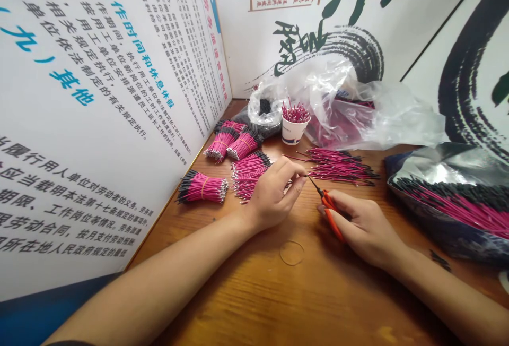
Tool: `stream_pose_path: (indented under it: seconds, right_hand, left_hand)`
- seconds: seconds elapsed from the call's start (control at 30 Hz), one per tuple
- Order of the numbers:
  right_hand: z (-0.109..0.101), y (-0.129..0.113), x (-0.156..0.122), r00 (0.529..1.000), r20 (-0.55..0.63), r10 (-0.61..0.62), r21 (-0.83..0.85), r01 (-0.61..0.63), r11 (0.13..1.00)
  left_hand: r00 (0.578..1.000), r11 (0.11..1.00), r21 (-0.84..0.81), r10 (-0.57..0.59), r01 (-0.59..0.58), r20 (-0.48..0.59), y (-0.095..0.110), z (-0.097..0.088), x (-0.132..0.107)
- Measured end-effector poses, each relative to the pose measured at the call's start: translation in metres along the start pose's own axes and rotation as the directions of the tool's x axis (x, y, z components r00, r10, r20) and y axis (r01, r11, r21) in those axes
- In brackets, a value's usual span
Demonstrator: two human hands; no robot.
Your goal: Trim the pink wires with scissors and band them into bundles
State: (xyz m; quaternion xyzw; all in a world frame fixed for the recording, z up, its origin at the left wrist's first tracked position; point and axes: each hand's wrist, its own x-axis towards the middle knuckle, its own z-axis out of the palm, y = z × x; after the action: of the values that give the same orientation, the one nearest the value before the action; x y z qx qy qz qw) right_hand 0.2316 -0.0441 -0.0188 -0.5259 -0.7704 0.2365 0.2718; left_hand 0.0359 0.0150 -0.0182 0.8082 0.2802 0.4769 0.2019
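My left hand (274, 193) rests on the wooden table (254, 293), fingers pinched around a thin piece near the tip of the scissors; what it holds is too small to name. My right hand (363, 229) grips small orange-handled scissors (328, 205), their dark blades pointing toward my left fingertips. Just beyond both hands lies a loose pile of pink wires (340, 165) with black ends. Under my left hand lies a bundle of pink wires (250, 172).
Several rubber-banded pink wire bundles (202, 187) lie at the left by a printed board (91, 107). A white cup (293, 128) holds wire pieces beside clear plastic bags (358, 107). A bag of wires (457, 202) sits at right. A rubber band (291, 253) lies near me.
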Motion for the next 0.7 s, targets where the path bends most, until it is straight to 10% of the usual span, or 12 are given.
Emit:
stream_pose_path:
  seconds: [0.7]
  right_hand:
    - [0.0004,0.0015,0.0004,1.0,0.023,0.009,0.026,-0.009,1.0]
  left_hand:
    - [1.0,1.0,0.007,0.003,-0.003,0.0,-0.0016,0.0004,-0.0004]
